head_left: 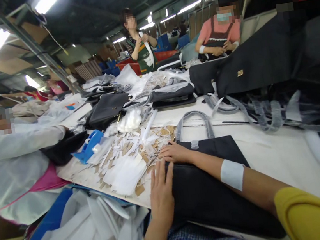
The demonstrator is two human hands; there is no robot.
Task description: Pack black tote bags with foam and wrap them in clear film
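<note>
Bag (215,183): black, soft, lying flat at the near edge of the table
Handle (193,125): grey loop in clear wrap, flat on the table beyond the bag's far edge
Contact: left hand (161,192) spread flat on the bag's left edge; right hand (176,153) on its far left corner
Tags (132,155): loose brown and white slips, heaped just left of the bag

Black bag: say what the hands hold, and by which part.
Left hand lies flat on the black bag, at its left edge, gripping nothing. Right hand rests at its top corner; whether the fingertips pinch anything cannot be told.
</note>
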